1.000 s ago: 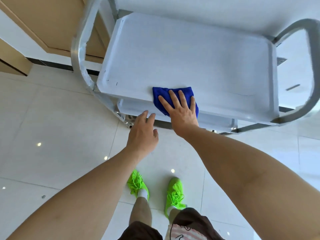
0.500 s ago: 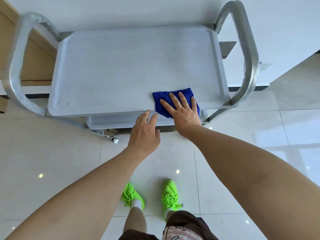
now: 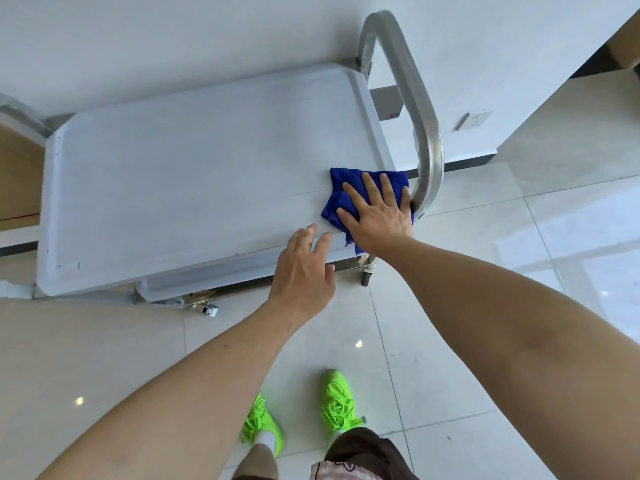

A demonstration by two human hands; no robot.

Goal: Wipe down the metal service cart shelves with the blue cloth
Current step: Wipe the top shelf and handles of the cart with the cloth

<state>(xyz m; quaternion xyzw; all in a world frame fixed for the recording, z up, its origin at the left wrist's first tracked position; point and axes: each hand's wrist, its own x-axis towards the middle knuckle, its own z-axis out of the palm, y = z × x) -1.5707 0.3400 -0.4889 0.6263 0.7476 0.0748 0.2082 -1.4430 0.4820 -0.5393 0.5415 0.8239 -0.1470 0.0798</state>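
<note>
Blue cloth point(image 3: 349, 192) pressed flat on the top shelf point(image 3: 194, 188) of the metal service cart, right of frame centre.

Right hand point(image 3: 377, 213) lay on the cloth with fingers straight and spread, beside the curved steel handle point(image 3: 420, 133) at the shelf's right end. Left hand point(image 3: 304, 271) hovered at the shelf's near edge, fingers loosely extended, holding nothing. Neon green sneakers point(image 3: 337, 405) stood on pale floor tiles point(image 3: 433, 368) at the bottom of the frame.

Bright, even daylight; small ceiling-light spots glint on the floor point(image 3: 433, 341) below my hands point(image 3: 375, 216). Glare washes out the tiles to their right (wide-angle bending at the edges), everything fairly sharp.
</note>
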